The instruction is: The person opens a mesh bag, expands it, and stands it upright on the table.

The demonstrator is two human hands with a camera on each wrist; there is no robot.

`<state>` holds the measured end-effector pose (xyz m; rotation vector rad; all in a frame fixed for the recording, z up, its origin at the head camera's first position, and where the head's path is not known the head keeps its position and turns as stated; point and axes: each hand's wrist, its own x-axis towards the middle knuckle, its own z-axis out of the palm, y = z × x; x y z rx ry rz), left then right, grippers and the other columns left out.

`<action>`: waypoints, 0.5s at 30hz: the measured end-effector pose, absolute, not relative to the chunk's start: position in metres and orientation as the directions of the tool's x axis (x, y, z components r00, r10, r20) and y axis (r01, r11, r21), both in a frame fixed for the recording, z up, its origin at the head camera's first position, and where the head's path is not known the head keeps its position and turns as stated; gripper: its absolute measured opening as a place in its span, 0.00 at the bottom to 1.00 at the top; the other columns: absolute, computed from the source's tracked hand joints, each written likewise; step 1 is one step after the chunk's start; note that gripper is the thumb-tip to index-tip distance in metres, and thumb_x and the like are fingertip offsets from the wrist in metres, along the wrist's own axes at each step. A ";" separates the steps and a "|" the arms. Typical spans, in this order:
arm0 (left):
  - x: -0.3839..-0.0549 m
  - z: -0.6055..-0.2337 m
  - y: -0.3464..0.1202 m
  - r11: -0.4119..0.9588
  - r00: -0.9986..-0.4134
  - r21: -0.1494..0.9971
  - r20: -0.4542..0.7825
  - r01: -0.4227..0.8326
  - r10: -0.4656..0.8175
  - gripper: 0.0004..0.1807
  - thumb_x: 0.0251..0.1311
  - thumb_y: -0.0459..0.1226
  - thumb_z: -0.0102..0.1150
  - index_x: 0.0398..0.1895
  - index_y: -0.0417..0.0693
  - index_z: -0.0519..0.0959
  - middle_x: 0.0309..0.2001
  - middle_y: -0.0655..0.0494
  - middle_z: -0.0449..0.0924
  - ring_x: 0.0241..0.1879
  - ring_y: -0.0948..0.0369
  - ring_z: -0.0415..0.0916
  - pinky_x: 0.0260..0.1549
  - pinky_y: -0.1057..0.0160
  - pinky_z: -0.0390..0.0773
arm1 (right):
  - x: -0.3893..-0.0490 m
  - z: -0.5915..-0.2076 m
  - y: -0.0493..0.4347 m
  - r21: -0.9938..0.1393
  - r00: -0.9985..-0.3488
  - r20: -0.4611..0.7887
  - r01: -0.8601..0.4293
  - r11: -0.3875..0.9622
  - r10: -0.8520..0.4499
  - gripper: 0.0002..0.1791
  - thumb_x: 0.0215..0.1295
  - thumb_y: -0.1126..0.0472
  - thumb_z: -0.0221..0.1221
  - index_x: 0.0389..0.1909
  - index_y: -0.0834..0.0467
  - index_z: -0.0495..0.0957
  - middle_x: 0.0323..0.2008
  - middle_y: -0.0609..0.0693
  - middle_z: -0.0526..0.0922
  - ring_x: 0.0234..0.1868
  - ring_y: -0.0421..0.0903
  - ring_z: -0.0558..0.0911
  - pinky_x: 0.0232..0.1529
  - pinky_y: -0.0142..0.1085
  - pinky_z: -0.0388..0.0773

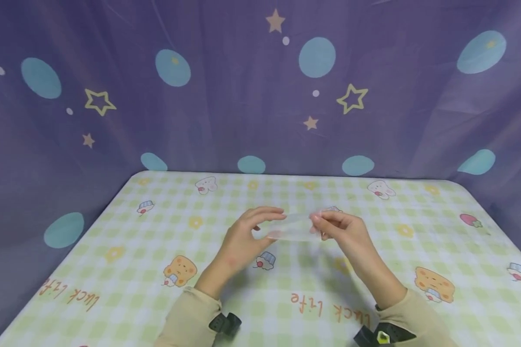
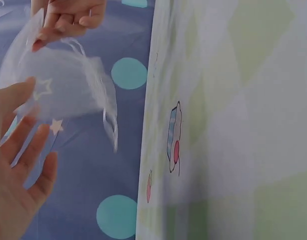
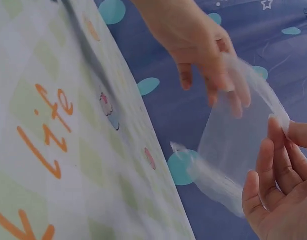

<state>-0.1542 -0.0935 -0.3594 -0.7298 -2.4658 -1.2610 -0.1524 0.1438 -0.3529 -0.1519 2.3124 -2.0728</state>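
Bag (image 1: 295,227) is up off the surface (image 1: 134,250), between the hands. Right hand (image 1: 346,229) pinches its edge with the fingers, probably as anchor; left hand (image 1: 243,237) has fingers wide at the opposite end, likely to spread it.

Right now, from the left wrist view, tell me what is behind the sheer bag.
Behind the bag is the curtain; its pale star outline shows through. Whatever lies behind the bag's bunched white edge is covered and cannot be seen.
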 end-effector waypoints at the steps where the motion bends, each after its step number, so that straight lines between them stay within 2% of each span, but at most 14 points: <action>1: -0.153 -0.360 -0.092 0.499 -0.836 0.671 0.467 0.548 0.290 0.13 0.59 0.36 0.70 0.48 0.55 0.86 0.54 0.66 0.81 0.55 0.65 0.74 0.42 0.57 0.78 | -0.152 -0.353 0.143 -0.991 -0.994 0.040 -0.052 0.121 -0.100 0.19 0.68 0.54 0.63 0.48 0.66 0.82 0.32 0.45 0.85 0.32 0.42 0.80 0.39 0.34 0.79; 3: -0.152 -0.360 -0.091 0.512 -0.838 0.670 0.490 0.538 0.240 0.08 0.60 0.40 0.69 0.43 0.56 0.88 0.50 0.66 0.84 0.52 0.66 0.76 0.41 0.60 0.79 | -0.151 -0.354 0.143 -0.988 -0.992 0.048 -0.064 0.140 -0.114 0.19 0.69 0.53 0.63 0.48 0.67 0.82 0.31 0.47 0.84 0.31 0.44 0.79 0.39 0.34 0.79; 6: -0.152 -0.357 -0.092 0.513 -0.844 0.687 0.512 0.515 0.163 0.06 0.58 0.41 0.70 0.39 0.56 0.89 0.45 0.62 0.86 0.48 0.65 0.79 0.40 0.61 0.79 | -0.151 -0.353 0.143 -0.982 -0.989 0.080 -0.100 0.160 -0.128 0.19 0.70 0.53 0.61 0.48 0.66 0.82 0.31 0.51 0.83 0.32 0.45 0.80 0.39 0.35 0.80; 11: -0.152 -0.351 -0.095 0.491 -0.859 0.725 0.502 0.484 0.105 0.07 0.58 0.40 0.71 0.39 0.52 0.89 0.45 0.58 0.86 0.47 0.62 0.81 0.41 0.59 0.79 | -0.152 -0.355 0.143 -0.959 -0.983 0.149 -0.171 0.226 -0.111 0.17 0.70 0.53 0.61 0.45 0.65 0.83 0.34 0.57 0.83 0.34 0.44 0.82 0.40 0.37 0.80; 15: -0.149 -0.350 -0.094 0.500 -0.883 0.747 0.462 0.438 0.083 0.07 0.58 0.43 0.70 0.37 0.53 0.88 0.44 0.60 0.86 0.43 0.64 0.81 0.41 0.59 0.79 | -0.151 -0.358 0.143 -0.939 -0.977 0.189 -0.209 0.272 -0.098 0.14 0.70 0.54 0.61 0.44 0.62 0.84 0.36 0.55 0.85 0.36 0.45 0.83 0.41 0.36 0.80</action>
